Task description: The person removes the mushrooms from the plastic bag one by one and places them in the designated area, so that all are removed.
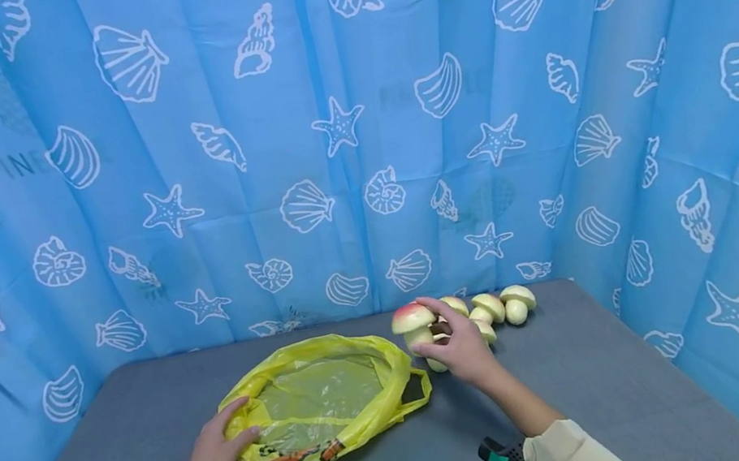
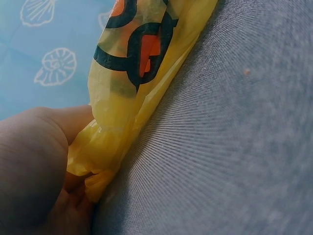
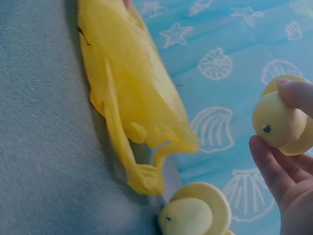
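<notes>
A yellow plastic bag (image 1: 326, 403) lies on the grey table with its mouth spread wide. My left hand (image 1: 218, 448) grips the bag's left rim, thumb inside; in the left wrist view the bag's edge (image 2: 105, 147) is bunched between thumb and fingers. To the right of the bag, my right hand (image 1: 462, 346) holds a toy mushroom (image 1: 412, 320) with a pinkish-red cap just above the table. In the right wrist view the thumb and fingers pinch this mushroom (image 3: 279, 120), its pale stem end facing the camera. Several more mushrooms (image 1: 490, 308) stand behind the right hand.
The grey table (image 1: 576, 392) reaches back to a blue curtain (image 1: 342, 161) with white shell and starfish prints. A bag handle loop (image 1: 418, 391) sticks out to the right, close to the mushrooms. A dark wrist strap (image 1: 501, 454) is on the right arm.
</notes>
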The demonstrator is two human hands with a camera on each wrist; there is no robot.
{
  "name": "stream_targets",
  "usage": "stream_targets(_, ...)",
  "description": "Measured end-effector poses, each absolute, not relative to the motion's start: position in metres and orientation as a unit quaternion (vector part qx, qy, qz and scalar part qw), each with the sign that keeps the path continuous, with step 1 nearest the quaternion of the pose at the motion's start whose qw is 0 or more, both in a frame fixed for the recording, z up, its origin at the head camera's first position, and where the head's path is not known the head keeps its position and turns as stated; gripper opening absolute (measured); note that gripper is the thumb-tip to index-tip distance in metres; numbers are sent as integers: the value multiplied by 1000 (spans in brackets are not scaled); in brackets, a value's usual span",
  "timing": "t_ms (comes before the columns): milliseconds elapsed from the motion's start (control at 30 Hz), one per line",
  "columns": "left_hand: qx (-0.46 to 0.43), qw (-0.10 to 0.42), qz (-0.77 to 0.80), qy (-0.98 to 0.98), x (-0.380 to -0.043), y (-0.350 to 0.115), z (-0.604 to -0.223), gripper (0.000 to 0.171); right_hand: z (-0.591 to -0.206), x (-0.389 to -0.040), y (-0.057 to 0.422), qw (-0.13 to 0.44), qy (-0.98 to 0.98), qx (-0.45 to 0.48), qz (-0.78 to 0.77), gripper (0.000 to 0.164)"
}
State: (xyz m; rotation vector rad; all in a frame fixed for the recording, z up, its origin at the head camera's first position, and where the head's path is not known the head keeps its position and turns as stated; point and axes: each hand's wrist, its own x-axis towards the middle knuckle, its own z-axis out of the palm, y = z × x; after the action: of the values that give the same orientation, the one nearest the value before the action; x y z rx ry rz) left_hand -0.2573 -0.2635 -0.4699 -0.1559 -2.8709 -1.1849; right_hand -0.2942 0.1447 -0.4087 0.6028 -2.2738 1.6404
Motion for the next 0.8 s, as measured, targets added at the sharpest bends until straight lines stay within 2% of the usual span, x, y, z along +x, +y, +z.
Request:
stream_targets(267,-39,13,-376,-926,-258,-263,-471,61,-379,-268,156,177,-784,178,567,65)
stream_targets(367,-41,14,-375,-926,-259,-263,-472,62,-378,-267,161,190,-782,163,571,64)
stream_targets(633,-44,10,-380,-924,-259,-264,-473,62,-397,-286,186,183,-775,126,591,67)
stream_targets(800,-44,10,-381,-924,-260,-265,-473,63,-404,-296,201,202,-772,116,592,67)
